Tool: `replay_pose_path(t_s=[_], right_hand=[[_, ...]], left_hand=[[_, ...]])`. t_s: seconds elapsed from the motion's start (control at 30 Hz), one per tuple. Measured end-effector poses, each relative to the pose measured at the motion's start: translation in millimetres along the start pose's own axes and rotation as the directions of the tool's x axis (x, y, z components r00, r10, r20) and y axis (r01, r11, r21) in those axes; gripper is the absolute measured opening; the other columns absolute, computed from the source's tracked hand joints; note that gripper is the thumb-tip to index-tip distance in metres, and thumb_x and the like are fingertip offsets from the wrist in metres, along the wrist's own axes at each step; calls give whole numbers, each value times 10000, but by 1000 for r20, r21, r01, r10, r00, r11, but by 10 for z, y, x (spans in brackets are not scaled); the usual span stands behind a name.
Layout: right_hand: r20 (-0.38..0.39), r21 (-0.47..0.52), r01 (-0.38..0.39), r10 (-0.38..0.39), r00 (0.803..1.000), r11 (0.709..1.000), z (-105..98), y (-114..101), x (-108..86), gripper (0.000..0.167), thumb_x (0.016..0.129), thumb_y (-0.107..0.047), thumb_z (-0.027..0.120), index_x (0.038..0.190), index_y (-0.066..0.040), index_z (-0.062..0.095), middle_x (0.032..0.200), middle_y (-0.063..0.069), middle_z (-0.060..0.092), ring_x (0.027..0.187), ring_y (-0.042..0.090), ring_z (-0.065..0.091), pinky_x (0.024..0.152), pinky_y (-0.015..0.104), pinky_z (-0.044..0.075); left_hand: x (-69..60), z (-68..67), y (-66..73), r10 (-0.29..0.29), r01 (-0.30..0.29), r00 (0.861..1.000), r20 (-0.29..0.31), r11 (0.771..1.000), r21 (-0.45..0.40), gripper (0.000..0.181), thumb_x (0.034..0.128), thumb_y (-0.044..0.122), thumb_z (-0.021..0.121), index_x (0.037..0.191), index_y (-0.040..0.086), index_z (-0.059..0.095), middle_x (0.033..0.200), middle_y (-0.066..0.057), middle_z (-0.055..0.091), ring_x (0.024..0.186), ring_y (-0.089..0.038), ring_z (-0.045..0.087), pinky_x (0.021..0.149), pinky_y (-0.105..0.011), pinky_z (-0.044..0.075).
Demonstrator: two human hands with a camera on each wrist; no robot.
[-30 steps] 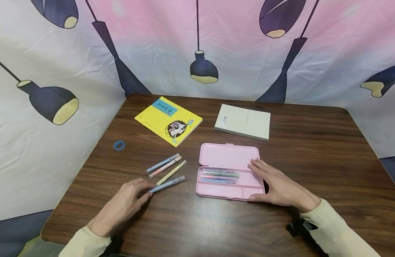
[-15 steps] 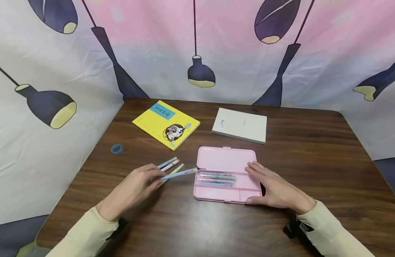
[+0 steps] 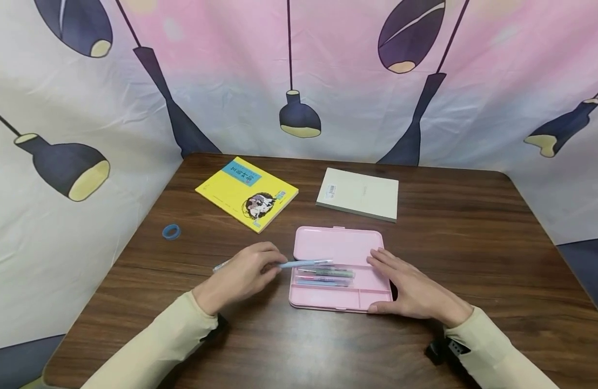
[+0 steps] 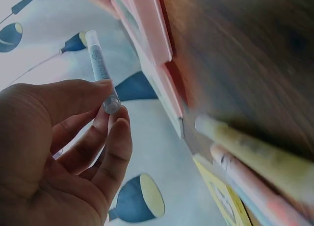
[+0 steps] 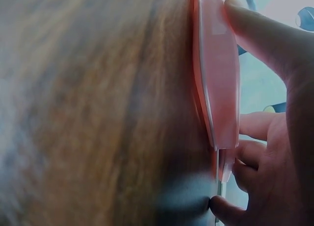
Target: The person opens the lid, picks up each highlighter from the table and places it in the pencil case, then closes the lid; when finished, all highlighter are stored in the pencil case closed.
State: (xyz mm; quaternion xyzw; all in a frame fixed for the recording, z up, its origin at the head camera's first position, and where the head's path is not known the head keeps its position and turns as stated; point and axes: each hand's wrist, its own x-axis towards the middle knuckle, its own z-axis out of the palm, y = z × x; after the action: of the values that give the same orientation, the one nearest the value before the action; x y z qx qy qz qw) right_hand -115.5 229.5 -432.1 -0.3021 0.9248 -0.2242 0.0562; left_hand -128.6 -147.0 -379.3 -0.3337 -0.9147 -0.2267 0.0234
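Note:
A light blue pen (image 3: 306,263) is pinched by the left hand (image 3: 242,273), its far end over the open pink pencil case (image 3: 323,298). In the left wrist view, thumb and fingertips hold one end of the pen (image 4: 99,64). Several pens (image 3: 325,280) lie in the case's long compartment. At the case's right edge rests the right hand (image 3: 415,289), fingers spread, thumb at the near corner; the right wrist view shows it against the case's side (image 5: 223,79). Loose pens, one yellow-green (image 4: 255,150) and one pink (image 4: 255,187), lie on the table, mostly hidden in the head view.
Behind the case, a yellow book (image 3: 230,197) lies at the left and a cream book (image 3: 359,194) at the right. A blue ring (image 3: 171,232) is on the left of the wooden table (image 3: 474,243). A lamp-patterned cloth (image 3: 240,81) hangs behind.
The left hand has lifted the light blue pen from the table and carried it right, over the case's left part. The right hand has stayed at the case's right edge.

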Motion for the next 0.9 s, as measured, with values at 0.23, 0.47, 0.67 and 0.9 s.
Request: replay_pose_path(t_s=[0.23, 0.47, 0.67, 0.9], right_hand=[[0, -6, -5, 5, 1000, 1000, 1, 1, -2, 1020, 774, -737, 671, 1513, -78, 424, 1595, 146, 333, 1476, 366, 278, 1120, 577, 329], [5, 1, -11, 11, 1000, 1000, 16, 1, -5, 1020, 777, -730, 674, 1519, -81, 414, 1602, 136, 324, 1483, 355, 265, 1125, 578, 318], [6, 3, -14, 14, 1000, 1000, 19, -3, -7, 1019, 775, -726, 680, 1522, -88, 410, 1602, 131, 324, 1485, 350, 263, 1126, 576, 318], [6, 5, -20, 20, 1000, 1000, 18, -3, -7, 1017, 774, -725, 682, 1521, -89, 413, 1602, 128, 325, 1484, 349, 266, 1123, 577, 318]], left_hand=[[139, 112, 62, 12, -10, 994, 106, 1000, -20, 190, 915, 81, 712, 1100, 75, 753, 1038, -15, 675, 933, -122, 633, 843, -327, 551], [195, 246, 103, 75, -71, 987, 144, 997, -35, 176, 935, 95, 685, 1097, 61, 745, 1058, -41, 664, 936, -124, 629, 842, -307, 548], [194, 310, 104, 81, -77, 985, 155, 997, -32, 177, 935, 92, 681, 1097, 74, 750, 1066, -44, 671, 955, -137, 641, 869, -319, 550], [198, 329, 121, 70, -68, 984, 166, 998, -13, 186, 934, 100, 685, 1106, 80, 751, 1058, -42, 671, 946, -141, 636, 870, -327, 552]])
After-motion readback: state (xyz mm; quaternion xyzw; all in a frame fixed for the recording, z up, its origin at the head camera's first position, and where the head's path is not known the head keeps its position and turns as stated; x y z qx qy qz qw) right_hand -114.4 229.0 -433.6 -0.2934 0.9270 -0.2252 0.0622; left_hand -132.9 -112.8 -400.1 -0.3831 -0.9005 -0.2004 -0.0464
